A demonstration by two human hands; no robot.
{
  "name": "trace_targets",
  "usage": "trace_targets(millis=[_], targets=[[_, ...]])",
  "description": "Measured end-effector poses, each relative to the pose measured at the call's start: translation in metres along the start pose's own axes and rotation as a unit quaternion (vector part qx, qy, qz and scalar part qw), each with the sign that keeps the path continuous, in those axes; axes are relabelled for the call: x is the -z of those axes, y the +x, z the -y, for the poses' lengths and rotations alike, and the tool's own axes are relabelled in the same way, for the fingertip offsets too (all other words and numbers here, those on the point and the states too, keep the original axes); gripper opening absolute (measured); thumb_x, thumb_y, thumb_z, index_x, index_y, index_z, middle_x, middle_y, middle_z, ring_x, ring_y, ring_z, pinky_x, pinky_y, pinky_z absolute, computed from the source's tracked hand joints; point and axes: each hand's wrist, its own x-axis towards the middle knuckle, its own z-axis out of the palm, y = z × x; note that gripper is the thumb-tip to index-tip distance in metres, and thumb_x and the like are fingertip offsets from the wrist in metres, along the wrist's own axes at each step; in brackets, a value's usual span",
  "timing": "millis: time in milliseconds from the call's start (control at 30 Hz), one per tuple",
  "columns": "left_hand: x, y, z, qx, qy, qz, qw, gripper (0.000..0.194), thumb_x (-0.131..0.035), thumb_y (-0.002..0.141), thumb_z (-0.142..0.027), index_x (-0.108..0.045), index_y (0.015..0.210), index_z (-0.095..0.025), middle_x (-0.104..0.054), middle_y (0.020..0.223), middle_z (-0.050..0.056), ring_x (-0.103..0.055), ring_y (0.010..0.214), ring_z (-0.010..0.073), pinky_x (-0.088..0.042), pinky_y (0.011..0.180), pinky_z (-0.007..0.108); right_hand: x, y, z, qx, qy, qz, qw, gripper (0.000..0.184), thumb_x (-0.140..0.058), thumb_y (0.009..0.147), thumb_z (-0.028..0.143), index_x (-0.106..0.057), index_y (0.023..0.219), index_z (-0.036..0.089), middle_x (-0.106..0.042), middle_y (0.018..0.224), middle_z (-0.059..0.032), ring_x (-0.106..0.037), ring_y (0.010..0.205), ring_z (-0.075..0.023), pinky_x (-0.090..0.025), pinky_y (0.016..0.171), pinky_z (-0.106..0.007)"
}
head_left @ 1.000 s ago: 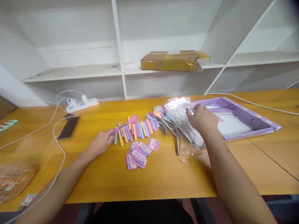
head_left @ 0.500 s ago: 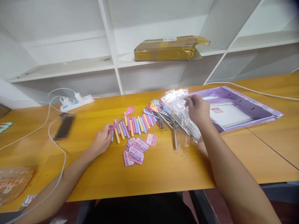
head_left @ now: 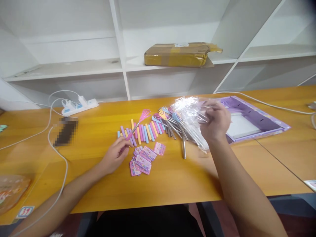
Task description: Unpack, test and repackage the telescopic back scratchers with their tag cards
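Observation:
My left hand [head_left: 118, 154] is closed round the pink handle of a back scratcher [head_left: 140, 122]. Its hand-shaped pink head points up and away, over a row of pastel handle tubes [head_left: 147, 132]. My right hand [head_left: 216, 119], blurred by motion, has its fingers closed on a thin clear plastic bag [head_left: 202, 107] beside a heap of clear bags [head_left: 185, 108]. Left of these bags lie several back scratchers [head_left: 170, 120] with metal rods and yellow, blue and pink heads. Small pink printed cards [head_left: 143, 163] are piled in front of the tubes.
A purple open box [head_left: 268, 119] stands on the right. At the back left are a white power strip [head_left: 80, 107] with cables and a blurred-out dark object [head_left: 66, 131]. A taped carton [head_left: 176, 55] sits on the shelf. An orange-printed plastic package [head_left: 12, 192] lies far left.
My right hand has moved to the right, drawing plastic film with it. My left hand has shifted slightly right and nearer the cards, still holding the pink back scratcher.

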Motion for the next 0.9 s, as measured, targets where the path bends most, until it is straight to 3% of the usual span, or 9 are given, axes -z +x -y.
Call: trace_targets(millis=[133, 233, 300, 400, 500, 567, 667, 800, 900], targets=[[-0.004, -0.005, -0.003, 0.0, -0.018, -0.003, 1.0, 0.028, -0.049, 0.106, -0.031, -0.067, 0.125, -0.023, -0.053, 0.107, 0.005, -0.055, 0.092, 0.0191, -0.049, 0.08, 0.029, 0.012, -0.008, 0.032, -0.03, 0.058, 0.102, 0.993, 0.015, -0.053, 0.086, 0.045, -0.05, 0.087, 0.03, -0.022, 0.061, 0.008, -0.014, 0.043, -0.0118, -0.021, 0.042, -0.03], [-0.003, -0.008, -0.006, 0.006, -0.038, -0.005, 0.999, 0.033, -0.053, 0.105, -0.04, -0.068, 0.129, -0.023, -0.052, 0.106, 0.005, -0.055, 0.091, 0.0199, -0.049, 0.082, 0.031, 0.002, -0.021, 0.042, -0.043, 0.118, 0.144, 0.982, 0.02, -0.062, 0.089, 0.047, -0.055, 0.101, 0.032, -0.028, 0.061, 0.0096, -0.012, 0.039, -0.0091, -0.014, 0.037, -0.028], [-0.003, -0.01, -0.01, 0.0, -0.07, 0.012, 0.998, 0.04, -0.051, 0.106, -0.05, -0.069, 0.129, -0.024, -0.054, 0.107, 0.005, -0.056, 0.095, 0.0215, -0.05, 0.088, 0.034, -0.018, -0.036, 0.038, -0.063, 0.143, 0.185, 0.97, 0.03, -0.07, 0.09, 0.05, -0.057, 0.11, 0.032, -0.039, 0.062, 0.0102, -0.02, 0.037, -0.008, -0.017, 0.035, -0.027], [-0.009, -0.014, -0.015, -0.015, -0.14, 0.075, 0.987, 0.057, -0.045, 0.105, -0.068, -0.072, 0.13, -0.025, -0.058, 0.11, 0.008, -0.058, 0.098, 0.0239, -0.05, 0.095, 0.039, -0.056, -0.066, 0.021, -0.085, 0.131, 0.249, 0.956, 0.037, -0.077, 0.091, 0.051, -0.056, 0.113, 0.03, -0.056, 0.066, 0.0093, -0.04, 0.039, -0.0089, -0.031, 0.036, -0.024], [-0.02, -0.021, -0.02, -0.011, -0.219, 0.15, 0.964, 0.064, -0.052, 0.098, -0.076, -0.075, 0.128, -0.024, -0.061, 0.12, 0.012, -0.06, 0.097, 0.0242, -0.053, 0.088, 0.038, -0.086, -0.099, 0.006, -0.078, 0.126, 0.237, 0.96, 0.034, -0.079, 0.093, 0.046, -0.054, 0.109, 0.028, -0.067, 0.078, 0.0052, -0.055, 0.05, -0.0109, -0.043, 0.043, -0.024], [-0.028, -0.024, -0.023, 0.004, -0.247, 0.177, 0.953, 0.055, -0.065, 0.095, -0.069, -0.078, 0.12, -0.023, -0.062, 0.124, 0.012, -0.063, 0.096, 0.023, -0.054, 0.084, 0.035, -0.095, -0.116, 0.001, -0.076, 0.137, 0.22, 0.963, 0.034, -0.078, 0.094, 0.045, -0.053, 0.111, 0.029, -0.07, 0.088, 0.0014, -0.064, 0.064, -0.0146, -0.049, 0.047, -0.025], [-0.032, -0.026, -0.025, 0.03, -0.254, 0.153, 0.955, 0.036, -0.071, 0.096, -0.054, -0.081, 0.102, -0.02, -0.066, 0.11, 0.009, -0.064, 0.093, 0.0207, -0.054, 0.085, 0.034, -0.094, -0.13, 0.0, -0.051, 0.148, 0.197, 0.968, 0.031, -0.073, 0.097, 0.047, -0.055, 0.115, 0.03, -0.07, 0.102, -0.0043, -0.069, 0.082, -0.0194, -0.055, 0.058, -0.03], [-0.025, -0.022, -0.022, 0.05, -0.253, 0.063, 0.964, 0.035, -0.066, 0.1, -0.051, -0.074, 0.088, -0.018, -0.064, 0.093, 0.004, -0.063, 0.087, 0.019, -0.053, 0.087, 0.034, -0.086, -0.132, -0.001, 0.048, 0.141, 0.129, 0.98, 0.02, -0.064, 0.103, 0.046, -0.058, 0.1, 0.027, -0.063, 0.093, -0.0026, -0.06, 0.071, -0.0161, -0.051, 0.062, -0.031], [-0.02, -0.02, -0.02, 0.053, -0.274, 0.041, 0.959, 0.039, -0.067, 0.098, -0.054, -0.07, 0.084, -0.018, -0.065, 0.092, 0.004, -0.063, 0.088, 0.0196, -0.052, 0.089, 0.036, -0.087, -0.131, -0.003, -0.054, 0.099, 0.259, 0.959, 0.026, -0.065, 0.102, 0.05, -0.062, 0.097, 0.025, -0.056, 0.073, 0.0032, -0.049, 0.055, -0.0121, -0.039, 0.051, -0.026]])
